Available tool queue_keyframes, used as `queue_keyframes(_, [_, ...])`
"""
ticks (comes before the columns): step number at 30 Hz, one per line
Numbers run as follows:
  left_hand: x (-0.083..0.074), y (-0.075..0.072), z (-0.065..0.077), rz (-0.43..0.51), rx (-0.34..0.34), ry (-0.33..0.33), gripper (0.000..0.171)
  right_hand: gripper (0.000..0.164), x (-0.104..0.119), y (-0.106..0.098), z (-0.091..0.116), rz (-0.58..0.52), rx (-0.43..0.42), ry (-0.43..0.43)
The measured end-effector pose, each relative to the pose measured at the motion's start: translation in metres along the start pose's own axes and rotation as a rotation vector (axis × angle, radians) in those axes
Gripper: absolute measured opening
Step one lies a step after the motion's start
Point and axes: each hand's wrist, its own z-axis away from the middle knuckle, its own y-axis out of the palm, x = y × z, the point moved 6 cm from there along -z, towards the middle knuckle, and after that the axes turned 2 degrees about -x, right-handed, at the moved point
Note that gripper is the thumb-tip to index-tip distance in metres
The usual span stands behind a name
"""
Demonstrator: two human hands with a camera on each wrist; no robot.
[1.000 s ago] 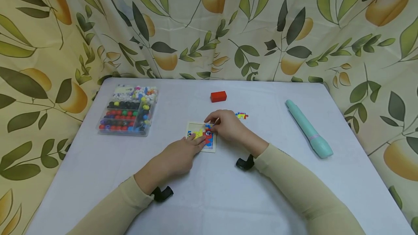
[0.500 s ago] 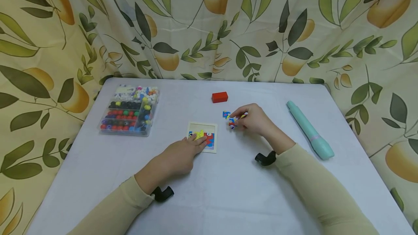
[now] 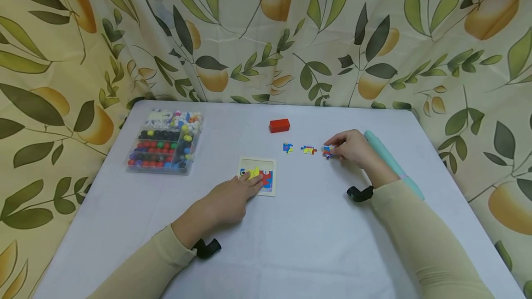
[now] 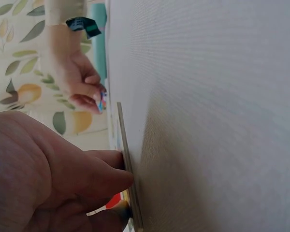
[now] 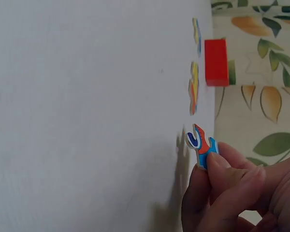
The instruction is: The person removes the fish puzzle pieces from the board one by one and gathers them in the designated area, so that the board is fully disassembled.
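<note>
My right hand (image 3: 352,147) pinches a red and blue puzzle piece (image 5: 201,151) between thumb and fingers, just over the white cloth. My left hand (image 3: 226,200) rests its fingers on a small pale-framed puzzle board (image 3: 270,193). In the left wrist view the thumb of that hand (image 4: 53,174) lies against the board's edge (image 4: 123,125). Yellow, red and blue pieces sit in the lower part of the board, partly hidden by the fingers; its upper part shows bare backing. Two loose puzzle pieces, one blue and yellow (image 3: 287,147), one yellow and red (image 3: 308,150), lie left of my right hand.
A red block (image 3: 279,126) stands behind the loose pieces. At the back left is a clear compartment box (image 3: 160,146) of coloured beads. A mint-green tapered case (image 3: 382,153) lies partly behind my right arm. A leaf-patterned curtain (image 3: 249,36) hangs beyond the table.
My right hand has moved right from the board, carrying the puzzle piece past the loose pieces. The board's upper part is now uncovered. My left hand has stayed in place.
</note>
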Motion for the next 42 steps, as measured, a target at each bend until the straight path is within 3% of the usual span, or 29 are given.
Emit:
queue_keyframes(5, [-0.001,0.001,0.000,-0.007,0.007,0.005,0.072,0.029,-0.007,-0.002,-0.001,0.033,-0.011,0.014])
queue_keyframes(13, [-0.003,0.002,0.000,0.004,0.015,-0.003,0.072,0.024,0.001,0.000,0.000,0.224,-0.047,0.025])
queue_keyframes(18, [-0.003,0.003,0.001,0.006,0.017,-0.006,0.073,0.023,0.006,-0.001,0.001,0.321,-0.098,-0.036])
queue_keyframes(29, [0.002,0.003,0.002,-0.067,0.019,0.022,0.066,0.024,0.012,0.001,0.000,0.336,-0.116,-0.032])
queue_keyframes(35, [0.000,0.003,0.002,-0.112,0.007,0.074,0.064,0.032,0.035,0.016,0.004,0.303,-0.109,-0.089])
queue_keyframes(42, [-0.001,-0.001,0.003,-0.102,-0.030,0.080,0.058,0.030,0.091,0.063,0.020,0.310,-0.026,-0.301])
